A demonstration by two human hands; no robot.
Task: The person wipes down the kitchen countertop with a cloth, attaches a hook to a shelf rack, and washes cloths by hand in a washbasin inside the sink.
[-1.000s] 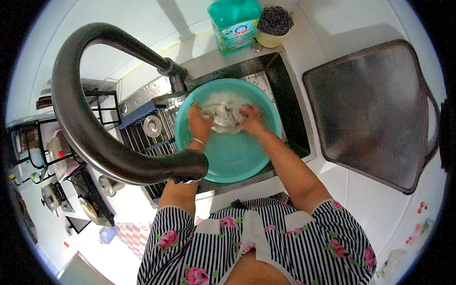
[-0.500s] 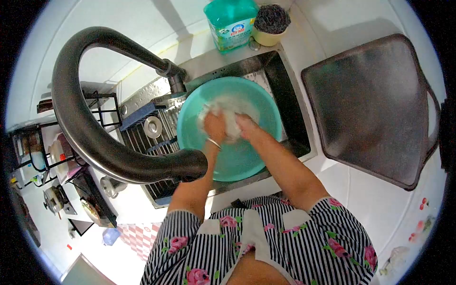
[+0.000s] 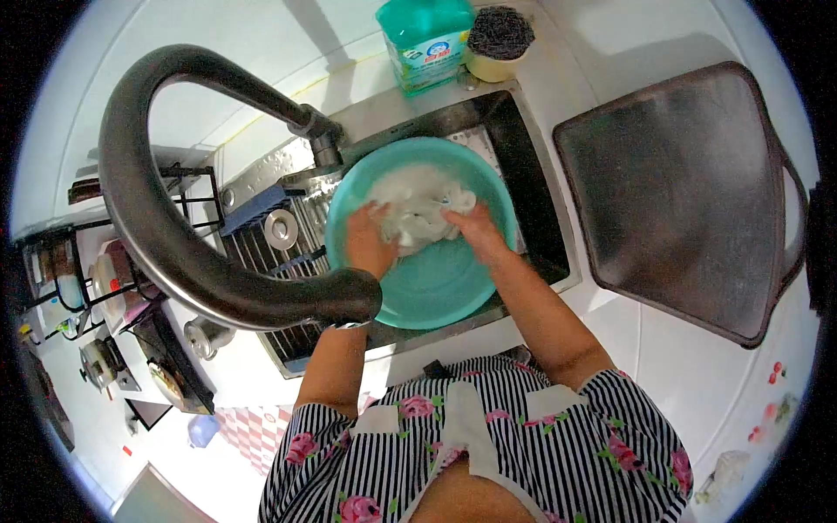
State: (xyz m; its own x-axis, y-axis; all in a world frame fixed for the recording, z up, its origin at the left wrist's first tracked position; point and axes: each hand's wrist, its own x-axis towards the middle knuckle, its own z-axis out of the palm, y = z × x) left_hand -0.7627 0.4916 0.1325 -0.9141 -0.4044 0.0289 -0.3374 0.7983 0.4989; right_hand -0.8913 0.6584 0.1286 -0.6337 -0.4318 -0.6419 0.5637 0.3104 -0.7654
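1. White, smooth walls (image 3: pixel 253 52) meet a pale counter (image 3: pixel 593 301), into which a dark steel sink (image 3: pixel 532 174) is set
2. Round, smooth and green, the plastic basin (image 3: pixel 440 321) stands in the sink; it holds water (image 3: pixel 440 275) and a white cloth (image 3: pixel 420 218)
3. That cloth lies in the basin's far half, crumpled into soft, wet-looking folds, its far part hazy and blurred
4. The right hand (image 3: pixel 478 231) has thumb and fingers about a fold at the cloth's right edge, grasping it
5. The left hand (image 3: pixel 368 246) is at the cloth's left side, fingers spread and blurred; whether it grips or only touches, I cannot tell
6. A thick, dark metal faucet (image 3: pixel 139 192) with a dull sheen curves over the sink's left side, its mouth end in front of the left forearm
7. Left of the basin lies a rack (image 3: pixel 253 261) of thin bars with blue strips, a round metal disc (image 3: pixel 280 229) on it
8. Behind the sink, a green labelled pack (image 3: pixel 432 50) stands beside a cream cup (image 3: pixel 494 70) holding a dark, wiry scourer (image 3: pixel 501 33)
9. To the right leans or lies a flat dark board (image 3: pixel 680 192) with rounded corners and a loop handle
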